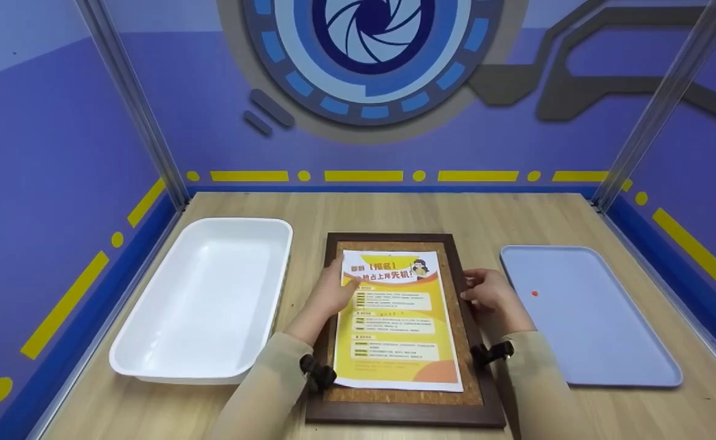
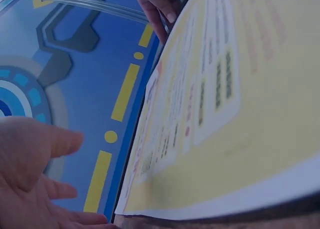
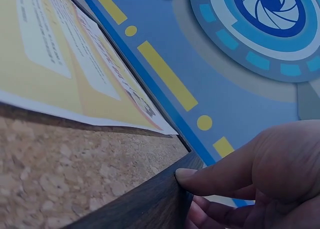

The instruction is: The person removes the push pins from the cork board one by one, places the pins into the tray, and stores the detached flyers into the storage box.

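Note:
A brown-framed cork board [image 1: 407, 414] lies on the table, with a yellow and white printed poster [image 1: 404, 366] over its cork. My left hand [image 1: 332, 290] is at the board's upper left edge, overlapping the poster's side in the head view. In the left wrist view its thumb and fingers [image 2: 62, 190] spread apart, loosely extended. My right hand [image 1: 488, 288] pinches the frame's right side. In the right wrist view the thumb [image 3: 215, 175] presses on top of the dark wood while the other fingers curl against its outer side. The poster's near edge lifts slightly off the cork there.
A deep white plastic tub [image 1: 127, 366] stands left of the board. To the right lies a flat light-blue tray [image 1: 602, 318] with a small orange-red dot [image 1: 535, 294] on it. Printed blue panels [image 1: 168, 110] wall the table at the back and sides.

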`<action>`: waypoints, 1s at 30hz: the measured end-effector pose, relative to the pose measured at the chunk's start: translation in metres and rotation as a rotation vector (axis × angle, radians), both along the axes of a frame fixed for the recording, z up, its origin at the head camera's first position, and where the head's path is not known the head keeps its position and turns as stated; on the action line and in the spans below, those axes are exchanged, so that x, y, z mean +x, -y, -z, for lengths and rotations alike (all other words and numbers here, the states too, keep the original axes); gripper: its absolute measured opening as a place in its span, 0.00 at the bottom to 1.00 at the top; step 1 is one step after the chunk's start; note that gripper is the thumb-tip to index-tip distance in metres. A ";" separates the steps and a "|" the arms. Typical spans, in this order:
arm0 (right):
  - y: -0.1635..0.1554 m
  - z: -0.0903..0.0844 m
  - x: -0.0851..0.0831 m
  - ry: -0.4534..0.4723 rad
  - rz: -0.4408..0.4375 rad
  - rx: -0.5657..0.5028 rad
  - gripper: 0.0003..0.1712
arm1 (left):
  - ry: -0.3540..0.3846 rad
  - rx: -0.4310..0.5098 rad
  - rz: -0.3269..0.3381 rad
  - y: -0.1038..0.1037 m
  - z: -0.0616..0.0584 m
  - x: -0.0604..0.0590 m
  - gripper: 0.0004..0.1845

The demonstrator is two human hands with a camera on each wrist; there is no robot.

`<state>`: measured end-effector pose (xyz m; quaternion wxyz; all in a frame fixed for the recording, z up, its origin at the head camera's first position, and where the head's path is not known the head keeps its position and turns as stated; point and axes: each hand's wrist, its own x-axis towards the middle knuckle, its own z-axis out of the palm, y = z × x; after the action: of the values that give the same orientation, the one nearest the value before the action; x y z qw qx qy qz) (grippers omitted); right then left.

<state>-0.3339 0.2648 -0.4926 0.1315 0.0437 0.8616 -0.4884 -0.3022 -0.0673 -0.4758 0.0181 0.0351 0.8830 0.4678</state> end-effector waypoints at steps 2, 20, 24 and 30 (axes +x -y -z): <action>0.000 0.000 0.000 0.003 -0.002 -0.005 0.33 | 0.025 0.044 -0.052 0.003 -0.005 0.004 0.33; 0.000 0.001 0.001 0.005 0.003 -0.071 0.34 | 0.316 0.339 -0.098 0.006 -0.001 0.010 0.29; 0.002 0.001 0.000 0.040 0.039 -0.099 0.34 | 0.313 0.408 -0.095 0.002 0.006 0.006 0.29; 0.001 0.001 0.000 0.034 0.033 -0.049 0.34 | 0.384 0.458 -0.074 0.002 0.012 0.004 0.29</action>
<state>-0.3343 0.2635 -0.4935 0.1391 0.0630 0.8462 -0.5105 -0.2979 -0.0690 -0.4878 0.1592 -0.0829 0.7355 0.6533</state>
